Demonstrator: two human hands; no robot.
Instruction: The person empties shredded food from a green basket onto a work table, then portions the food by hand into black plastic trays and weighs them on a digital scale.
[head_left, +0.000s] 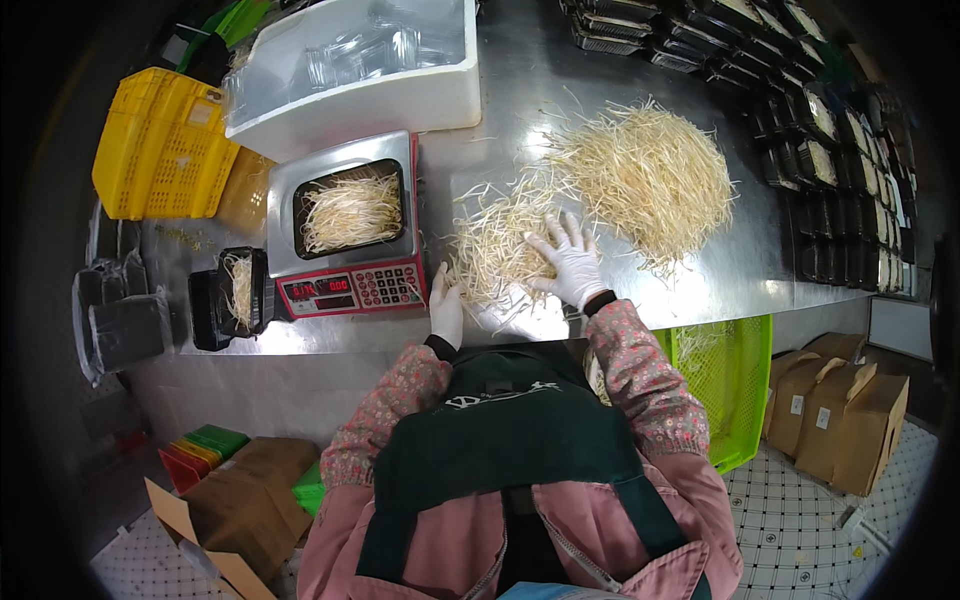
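Observation:
A loose heap of bean sprouts (499, 244) lies on the steel table between my two gloved hands. My left hand (446, 309) rests upright against the heap's near left edge, beside the scale. Fingers spread, my right hand (574, 259) presses on the heap's right side, with no clump gripped in it. Behind and to the right sits a larger mound of bean sprouts (652, 180). On the steel pan of the red digital scale (345, 289) stands a black plastic tray (298, 206) filled with sprouts. The scale's display is lit.
A white foam box (352, 120) of clear lids stands at the back, near a yellow crate (165, 150). Left of the scale are black trays (206, 311), one with sprouts. Stacks of packed trays (840, 217) line the right side. A green crate (739, 405) sits below the table edge.

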